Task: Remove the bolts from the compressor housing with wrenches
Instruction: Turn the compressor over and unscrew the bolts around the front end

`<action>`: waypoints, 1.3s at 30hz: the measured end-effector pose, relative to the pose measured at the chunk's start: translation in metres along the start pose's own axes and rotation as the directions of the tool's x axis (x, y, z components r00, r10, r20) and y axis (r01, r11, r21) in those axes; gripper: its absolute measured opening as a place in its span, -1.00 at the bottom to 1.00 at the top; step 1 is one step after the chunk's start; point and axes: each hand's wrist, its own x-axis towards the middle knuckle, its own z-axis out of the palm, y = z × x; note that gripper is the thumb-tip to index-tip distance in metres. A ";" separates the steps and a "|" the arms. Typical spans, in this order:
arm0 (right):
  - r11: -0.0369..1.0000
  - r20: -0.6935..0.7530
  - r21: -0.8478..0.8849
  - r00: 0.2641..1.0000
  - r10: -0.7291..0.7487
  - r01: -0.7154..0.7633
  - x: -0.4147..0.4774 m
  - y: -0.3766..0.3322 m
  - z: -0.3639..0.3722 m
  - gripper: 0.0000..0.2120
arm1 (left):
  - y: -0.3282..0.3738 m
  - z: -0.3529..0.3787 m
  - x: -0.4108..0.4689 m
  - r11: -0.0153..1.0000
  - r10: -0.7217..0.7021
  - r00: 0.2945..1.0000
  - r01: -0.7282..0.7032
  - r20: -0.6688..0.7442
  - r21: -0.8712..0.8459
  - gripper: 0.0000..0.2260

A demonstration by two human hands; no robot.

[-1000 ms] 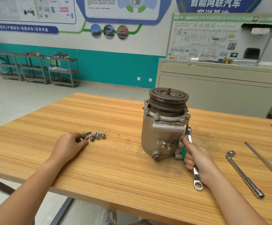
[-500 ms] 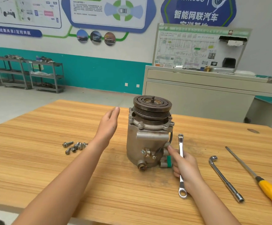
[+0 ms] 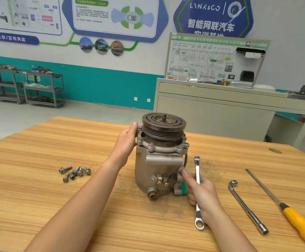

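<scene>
The grey metal compressor stands upright on the wooden table, its dark pulley on top. Bolts sit in the flange under the pulley. My left hand lies with straight fingers against the compressor's upper left side, fingertips by the flange. My right hand grips a silver ring wrench by its shaft, just right of the housing's lower part, thumb touching the housing. Several removed bolts lie loose on the table to the left.
An L-shaped socket wrench and a yellow-handled screwdriver lie on the table to the right. A grey cabinet with a wiring board stands behind the table. Metal shelf racks line the far wall at left.
My left hand left the loose bolts, rose and moved right until it came to rest on the compressor's upper left side. My right hand kept its grip on the wrench beside the housing.
</scene>
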 end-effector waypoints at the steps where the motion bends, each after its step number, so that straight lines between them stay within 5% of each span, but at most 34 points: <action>1: 1.000 -0.004 -0.002 1.000 -0.004 0.004 0.000 0.000 0.000 -0.79 | -0.001 0.000 -0.001 1.000 0.005 1.000 -0.006 -0.018 -0.020 -0.66; 10: 0.999 -0.155 -0.001 0.987 -0.035 0.035 0.007 -0.001 -0.001 -0.76 | -0.013 -0.006 -0.030 0.986 0.101 0.988 -0.115 -0.117 -0.121 -0.74; 17: 0.928 -0.107 -0.087 0.922 -0.371 0.363 -0.025 -0.010 -0.004 -0.62 | -0.021 -0.015 -0.053 0.943 0.329 0.925 -0.333 -0.189 0.013 -0.81; 22: 0.807 -0.010 -0.259 0.834 -0.552 0.531 -0.043 -0.005 0.021 -0.58 | -0.023 -0.009 -0.050 0.960 0.279 0.956 -0.281 -0.088 -0.008 -0.68; 29: 0.795 -0.045 -0.336 0.835 -0.549 0.505 -0.032 -0.010 0.014 -0.65 | -0.028 -0.006 -0.059 0.967 0.253 0.961 -0.249 -0.115 0.053 -0.64; 32: 0.849 -0.145 -0.339 0.869 -0.473 0.406 -0.020 -0.017 -0.001 -0.69 | -0.028 -0.002 -0.071 0.936 0.350 0.924 -0.336 -0.154 0.108 -0.76; 39: 0.778 -0.099 -0.473 0.852 -0.514 0.414 -0.015 -0.028 -0.014 -0.77 | -0.035 0.008 -0.076 0.932 0.306 0.949 -0.284 -0.070 0.226 -0.37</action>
